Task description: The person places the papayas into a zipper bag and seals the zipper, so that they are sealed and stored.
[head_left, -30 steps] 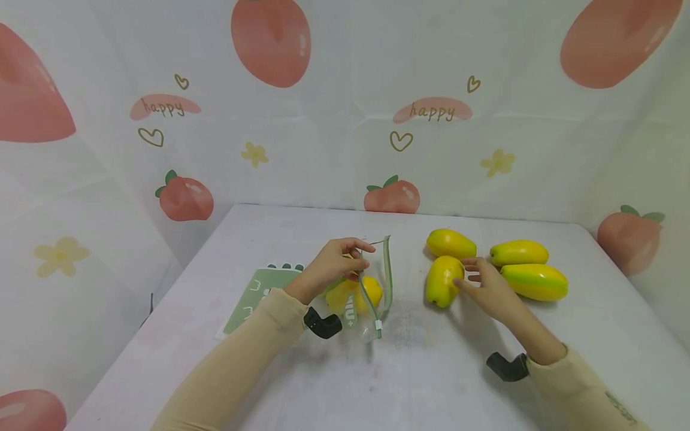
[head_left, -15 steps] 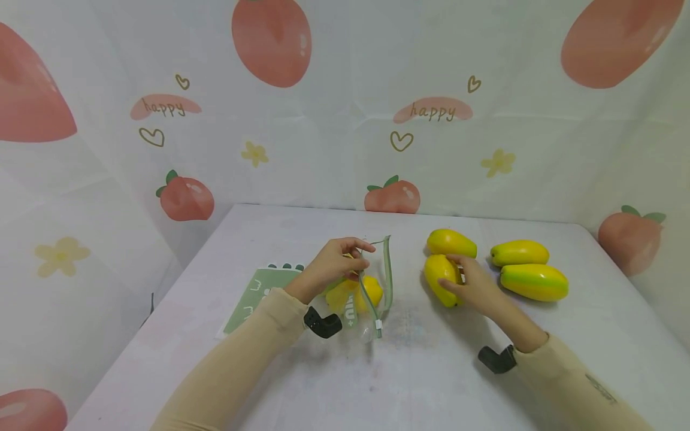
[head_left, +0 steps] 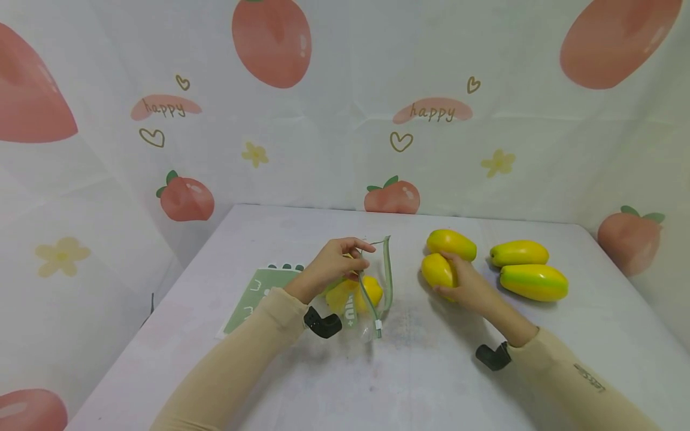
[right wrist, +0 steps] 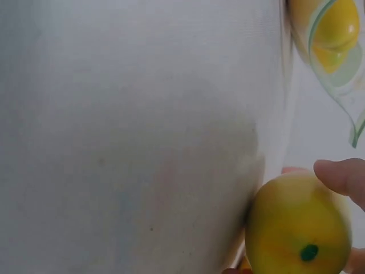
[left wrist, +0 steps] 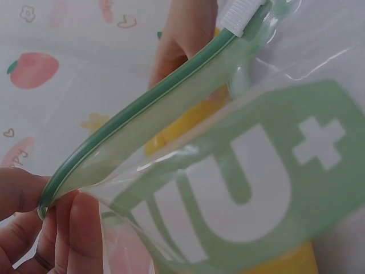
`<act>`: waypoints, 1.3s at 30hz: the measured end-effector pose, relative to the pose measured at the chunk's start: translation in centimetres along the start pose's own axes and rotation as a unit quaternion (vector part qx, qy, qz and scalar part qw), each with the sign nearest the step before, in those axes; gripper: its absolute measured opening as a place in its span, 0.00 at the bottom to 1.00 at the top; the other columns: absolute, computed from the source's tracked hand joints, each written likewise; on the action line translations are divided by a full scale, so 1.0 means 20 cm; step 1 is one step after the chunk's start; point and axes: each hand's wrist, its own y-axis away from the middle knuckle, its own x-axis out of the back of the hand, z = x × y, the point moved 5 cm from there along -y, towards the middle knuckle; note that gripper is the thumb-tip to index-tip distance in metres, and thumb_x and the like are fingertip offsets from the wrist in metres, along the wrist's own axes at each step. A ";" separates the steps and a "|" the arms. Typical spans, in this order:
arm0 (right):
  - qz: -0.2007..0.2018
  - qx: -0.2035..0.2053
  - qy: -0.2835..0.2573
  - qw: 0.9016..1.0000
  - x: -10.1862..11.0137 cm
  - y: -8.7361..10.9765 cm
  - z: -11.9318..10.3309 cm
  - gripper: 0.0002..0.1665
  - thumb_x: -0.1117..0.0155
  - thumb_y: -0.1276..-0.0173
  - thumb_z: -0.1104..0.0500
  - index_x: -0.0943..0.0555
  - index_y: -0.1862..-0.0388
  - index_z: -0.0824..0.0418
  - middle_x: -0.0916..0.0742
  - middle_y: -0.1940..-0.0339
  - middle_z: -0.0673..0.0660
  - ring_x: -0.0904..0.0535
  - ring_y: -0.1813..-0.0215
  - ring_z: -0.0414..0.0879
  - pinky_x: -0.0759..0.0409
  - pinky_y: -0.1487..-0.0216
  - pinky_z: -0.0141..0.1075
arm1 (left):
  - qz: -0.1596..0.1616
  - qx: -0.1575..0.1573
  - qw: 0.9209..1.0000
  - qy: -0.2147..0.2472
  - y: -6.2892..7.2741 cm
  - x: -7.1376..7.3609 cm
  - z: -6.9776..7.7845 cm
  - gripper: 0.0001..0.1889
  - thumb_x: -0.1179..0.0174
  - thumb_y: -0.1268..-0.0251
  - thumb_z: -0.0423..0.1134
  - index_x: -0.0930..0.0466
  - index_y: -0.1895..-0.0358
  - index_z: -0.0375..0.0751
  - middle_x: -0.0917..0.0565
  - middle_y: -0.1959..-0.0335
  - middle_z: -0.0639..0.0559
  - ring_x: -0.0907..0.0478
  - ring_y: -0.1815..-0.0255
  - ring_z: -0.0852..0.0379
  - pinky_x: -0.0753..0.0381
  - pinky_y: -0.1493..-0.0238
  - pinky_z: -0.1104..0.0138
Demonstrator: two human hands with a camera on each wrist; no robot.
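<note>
In the head view my left hand (head_left: pixel 331 269) pinches the rim of a clear zip bag (head_left: pixel 350 314) with a green edge. The left wrist view shows the green zip strip (left wrist: pixel 131 108) between thumb and fingers, its mouth spread apart and a white slider (left wrist: pixel 242 16) at the far end. Yellow fruit (head_left: pixel 372 291) lies inside the bag. To the right, my right hand (head_left: pixel 474 290) grips a yellow-green papaya (head_left: pixel 435 272), thumb on the near side and fingers over the far side. Its end with a dark green spot (right wrist: pixel 309 252) faces the right wrist camera.
Another papaya (head_left: pixel 451 243) lies just behind the held one. Two more papayas (head_left: pixel 519 252) rest side by side farther right. A flat green printed sheet or bag (head_left: pixel 248 305) lies left of the bag, partly hidden by my left arm. A printed curtain (head_left: pixel 323 149) hangs behind the table.
My right hand has moved left and closed round the near papaya, which has turned and shifted slightly left. The left hand and bag have stayed in place.
</note>
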 end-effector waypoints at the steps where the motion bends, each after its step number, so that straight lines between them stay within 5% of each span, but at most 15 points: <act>1: 0.001 0.001 0.002 1.000 0.00 0.00 0.00 0.46 0.33 0.36 0.60 0.47 0.27 0.71 0.35 0.34 0.78 0.34 0.38 0.68 0.39 0.34 0.66 | 0.000 0.000 1.000 0.000 0.00 0.00 0.00 0.14 0.40 0.37 0.29 0.19 0.48 0.39 0.28 0.70 0.50 0.27 0.74 0.55 0.15 0.65 0.62; 12: 0.022 -0.008 -0.004 1.000 0.01 0.01 0.01 0.46 0.33 0.37 0.59 0.46 0.28 0.70 0.34 0.33 0.76 0.34 0.37 0.68 0.39 0.34 0.66 | -0.004 -0.002 1.000 0.008 -0.01 0.00 -0.01 0.14 0.40 0.37 0.28 0.19 0.48 0.38 0.29 0.70 0.50 0.27 0.75 0.55 0.14 0.64 0.60; 24: 0.033 -0.052 -0.016 0.998 0.10 0.05 -0.02 0.48 0.34 0.35 0.45 0.46 0.27 0.65 0.32 0.33 0.76 0.31 0.38 0.70 0.32 0.40 0.64 | -0.006 0.001 1.000 0.018 0.00 0.00 -0.01 0.15 0.41 0.37 0.28 0.20 0.48 0.39 0.28 0.70 0.49 0.28 0.75 0.55 0.14 0.61 0.57; 39: 0.087 -0.021 -0.065 0.994 0.19 0.12 -0.14 0.49 0.32 0.39 0.40 0.41 0.28 0.60 0.28 0.33 0.71 0.23 0.44 0.62 0.21 0.52 0.46 | -0.006 0.003 1.000 0.023 0.01 0.00 0.00 0.15 0.41 0.37 0.28 0.20 0.48 0.39 0.29 0.69 0.49 0.27 0.75 0.54 0.14 0.61 0.57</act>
